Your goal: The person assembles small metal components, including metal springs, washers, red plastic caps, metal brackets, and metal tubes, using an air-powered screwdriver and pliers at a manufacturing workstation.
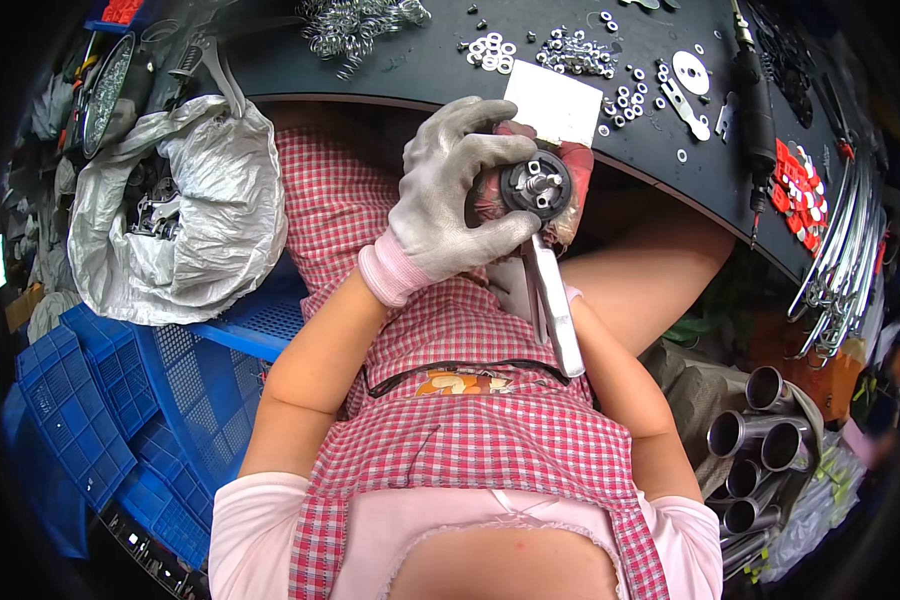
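A dark round mechanism [537,186] with a metal nut and stud in its middle sits in front of my apron, just off the table edge. My left hand [445,190], in a grey glove with a pink cuff, curls round its left side, thumb below and fingers above. A silvery lever handle [558,310] runs down from it toward my waist. My right hand [510,285] lies mostly hidden beneath the lever, with grey glove and a bit of pink cuff showing; its fingers are out of sight. Worn reddish cloth [573,185] shows behind the mechanism.
A white square block [553,103] lies at the black table's [430,75] edge, near washers [492,52], nuts and springs [355,25]. Right: a power screwdriver [755,120], red plastic parts [800,195], bent metal rods [842,250], steel tubes [765,435]. Left: a white sack [240,215], blue crates [75,405].
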